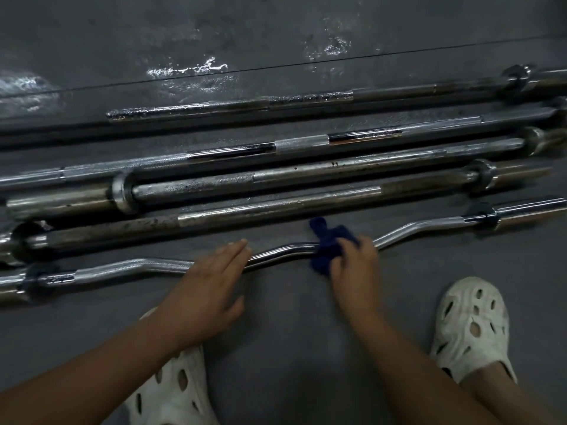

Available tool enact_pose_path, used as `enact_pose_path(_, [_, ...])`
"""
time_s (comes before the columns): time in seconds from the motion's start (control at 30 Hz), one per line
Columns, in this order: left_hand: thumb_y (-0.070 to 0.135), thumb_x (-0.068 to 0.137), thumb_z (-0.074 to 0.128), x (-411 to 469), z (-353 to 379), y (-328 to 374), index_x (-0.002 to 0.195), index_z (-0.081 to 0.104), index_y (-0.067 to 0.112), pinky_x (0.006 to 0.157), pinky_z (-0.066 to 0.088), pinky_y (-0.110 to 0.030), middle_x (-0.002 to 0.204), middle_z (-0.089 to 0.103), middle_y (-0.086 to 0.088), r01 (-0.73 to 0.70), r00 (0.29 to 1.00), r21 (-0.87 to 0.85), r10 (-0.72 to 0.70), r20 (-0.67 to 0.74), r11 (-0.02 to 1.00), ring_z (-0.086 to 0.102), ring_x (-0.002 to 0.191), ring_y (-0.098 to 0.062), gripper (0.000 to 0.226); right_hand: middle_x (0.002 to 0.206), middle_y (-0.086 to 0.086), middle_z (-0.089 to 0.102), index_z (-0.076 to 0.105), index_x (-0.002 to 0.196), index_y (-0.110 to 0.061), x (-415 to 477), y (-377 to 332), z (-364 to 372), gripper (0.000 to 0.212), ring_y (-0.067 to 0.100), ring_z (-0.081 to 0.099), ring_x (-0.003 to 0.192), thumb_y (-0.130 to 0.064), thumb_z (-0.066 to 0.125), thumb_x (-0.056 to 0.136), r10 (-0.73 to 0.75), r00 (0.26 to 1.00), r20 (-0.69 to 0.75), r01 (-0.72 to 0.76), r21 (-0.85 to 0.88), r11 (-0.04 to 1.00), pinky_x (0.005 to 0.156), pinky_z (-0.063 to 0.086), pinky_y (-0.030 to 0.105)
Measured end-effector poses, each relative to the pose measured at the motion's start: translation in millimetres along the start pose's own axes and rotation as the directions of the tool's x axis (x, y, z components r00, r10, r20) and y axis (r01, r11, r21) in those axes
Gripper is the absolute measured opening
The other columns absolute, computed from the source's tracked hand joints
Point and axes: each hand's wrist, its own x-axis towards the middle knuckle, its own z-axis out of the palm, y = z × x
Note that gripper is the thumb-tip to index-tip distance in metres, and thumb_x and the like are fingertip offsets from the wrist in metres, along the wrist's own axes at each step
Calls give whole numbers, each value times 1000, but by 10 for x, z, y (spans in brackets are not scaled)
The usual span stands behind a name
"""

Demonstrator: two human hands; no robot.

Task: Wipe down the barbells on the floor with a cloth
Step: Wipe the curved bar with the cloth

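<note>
head view | right hand (356, 265) is gripping a blue cloth (326, 245), fingers curled round it, on the curl bar (276, 254) at 6 o'clock of centre | left hand (211, 277) is lying flat, fingers straight, over the same bar (at the cloth's 9 o'clock) | straight barbells (306, 173) are lying side by side on the floor (291, 348) toward 12 o'clock | white clogs (474, 326) are standing at 5 and 7 o'clock
</note>
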Motion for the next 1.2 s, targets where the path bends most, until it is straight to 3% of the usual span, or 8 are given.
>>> enact_pose_path(0.07, [43, 76, 50, 22, -24, -26, 146, 43, 8, 107, 42, -45, 153, 42, -15, 10, 1000, 9, -10, -6, 1000, 51, 131, -34, 78, 124, 15, 48, 64, 108, -7, 13, 36, -34, 24, 34, 53, 105, -8, 55, 85, 242, 965, -97, -242, 11, 970, 94, 48, 40])
enact_pose_path(0.23, [42, 78, 52, 51, -31, -9, 150, 38, 9, 110, 39, -46, 157, 35, -14, 17, 999, 14, -17, 44, 1000, 43, 138, -32, 81, 123, 21, 52, 65, 120, -5, -33, -95, 9, 40, 35, 53, 104, -12, 49, 83, -228, 972, 61, 227, 24, 974, 96, 44, 35])
enact_pose_path(0.37, [40, 76, 57, 35, -66, -33, 148, 40, 8, 109, 39, -46, 156, 37, -15, 38, 999, 12, -38, 32, 999, 45, 136, -35, 81, 133, 19, 45, 59, 121, -4, -47, -34, -59, 33, 32, 46, 116, -10, 49, 90, 309, 942, -134, -308, 29, 951, 96, 37, 31])
enact_pose_path(0.5, [39, 75, 60, 38, -72, 34, 146, 43, 5, 110, 35, -42, 153, 40, -17, -4, 1000, 18, 3, 26, 1000, 46, 135, -35, 81, 123, 19, 55, 64, 121, -7, -121, -279, 46, 44, 34, 54, 109, -12, 44, 81, -177, 980, 90, 169, 91, 981, 98, 44, 37])
enact_pose_path(0.63, [45, 78, 51, -25, -116, -61, 148, 38, 9, 108, 41, -45, 155, 38, -14, 27, 1000, 2, -27, 0, 1000, 46, 136, -34, 80, 133, 13, 52, 46, 136, -14, 172, 79, -289, 57, 26, 50, 117, 0, 51, 80, 236, 966, -101, -208, 230, 951, 99, 36, 27])
enact_pose_path(0.87, [38, 74, 61, -18, -52, -3, 145, 43, 6, 109, 39, -44, 151, 43, -18, 5, 1000, 8, -5, 0, 1000, 50, 131, -35, 80, 118, -10, 47, 50, 132, -9, 67, 191, -291, 40, 30, 52, 107, 0, 47, 93, 387, 905, -178, -356, 183, 916, 83, 32, 2])
enact_pose_path(1.1, [46, 78, 47, 6, -86, -22, 147, 40, 7, 108, 44, -47, 154, 39, -16, 14, 1000, -1, -14, 16, 1000, 47, 134, -34, 80, 129, 15, 54, 61, 126, -9, -120, -394, 142, 49, 34, 53, 111, -4, 58, 77, -274, 956, 103, 273, 18, 962, 100, 43, 38])
enact_pose_path(1.2, [45, 78, 47, -11, -76, -48, 145, 43, 5, 109, 40, -45, 152, 41, -18, 25, 1000, 8, -25, 0, 1000, 49, 132, -35, 78, 120, 15, 56, 63, 118, -10, 19, -171, -33, 42, 37, 54, 107, -2, 53, 78, 165, 985, -52, -160, 82, 984, 96, 42, 38])
